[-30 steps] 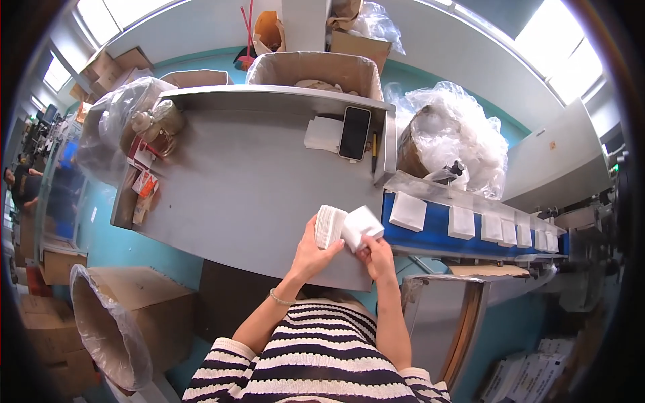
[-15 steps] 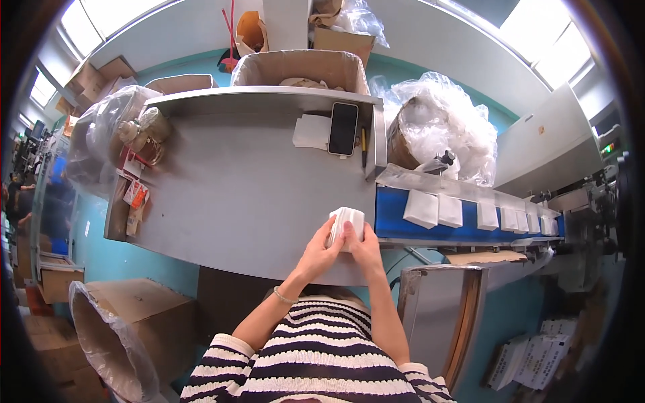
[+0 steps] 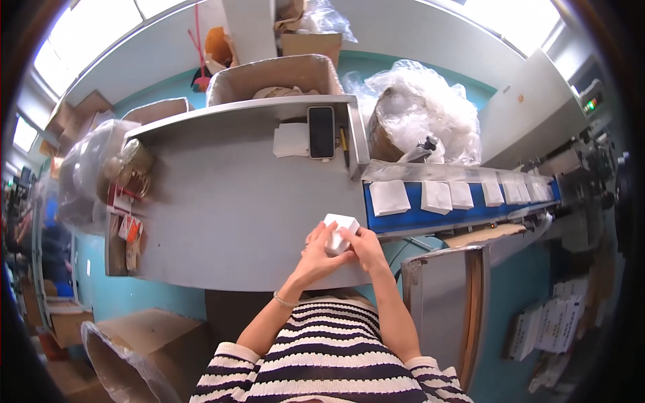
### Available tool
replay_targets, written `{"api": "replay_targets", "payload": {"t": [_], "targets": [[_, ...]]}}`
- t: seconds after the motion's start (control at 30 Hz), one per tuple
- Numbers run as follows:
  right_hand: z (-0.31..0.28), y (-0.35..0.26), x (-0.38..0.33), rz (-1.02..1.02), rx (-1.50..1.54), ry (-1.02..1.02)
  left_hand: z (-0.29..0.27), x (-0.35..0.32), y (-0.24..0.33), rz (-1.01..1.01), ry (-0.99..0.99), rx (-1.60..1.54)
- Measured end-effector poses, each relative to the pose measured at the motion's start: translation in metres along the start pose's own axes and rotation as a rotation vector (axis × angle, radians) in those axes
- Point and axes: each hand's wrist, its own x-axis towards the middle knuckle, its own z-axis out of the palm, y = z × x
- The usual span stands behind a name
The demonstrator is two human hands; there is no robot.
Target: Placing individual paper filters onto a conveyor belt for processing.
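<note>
Close in front of me, over the near right part of the grey table, I hold a small white stack [image 3: 342, 221] that looks like folded paper napkins. My left hand [image 3: 316, 258] is closed on its left side, with fingers across the top. From the right, my right hand [image 3: 367, 250] grips the same stack, thumb and fingers against its side. The fingers hide part of it. Just beyond my right hand, a blue conveyor belt [image 3: 410, 219] carries several similar white stacks in a row; the nearest stack [image 3: 389, 198] lies by the belt's left end.
On the grey table [image 3: 222, 195] lie a phone [image 3: 321, 132], white paper sheets [image 3: 291, 140] and a yellow pen [image 3: 344, 146] at the far right. Jars [image 3: 134, 164] stand at its left edge. Cardboard boxes [image 3: 275, 74] and bagged plastic [image 3: 430, 101] stand behind, a lined carton [image 3: 148, 336] lower left.
The stack in my hands has been turned, and my fingers have shifted around it. The stacks on the belt have moved left toward the table. My view has shifted slightly.
</note>
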Motion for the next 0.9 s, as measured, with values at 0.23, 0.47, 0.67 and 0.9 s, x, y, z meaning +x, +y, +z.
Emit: {"api": "replay_targets", "payload": {"t": [0.23,0.47,0.67,0.9], "targets": [[0.005,0.042,-0.029,-0.027,0.261,0.25,-0.021,0.02,-0.027,-0.074,0.013,-0.245],[0.045,0.071,-0.064,-0.151,0.035,0.136,0.028,0.112,0.011,0.258,0.406,0.377],[0.033,0.119,-0.128,-0.101,-0.022,0.392,0.023,0.138,-0.02,0.517,0.185,0.546],[0.025,0.206,-0.21,0.152,0.196,0.704,0.038,0.156,0.026,1.01,-0.219,0.765]]}}
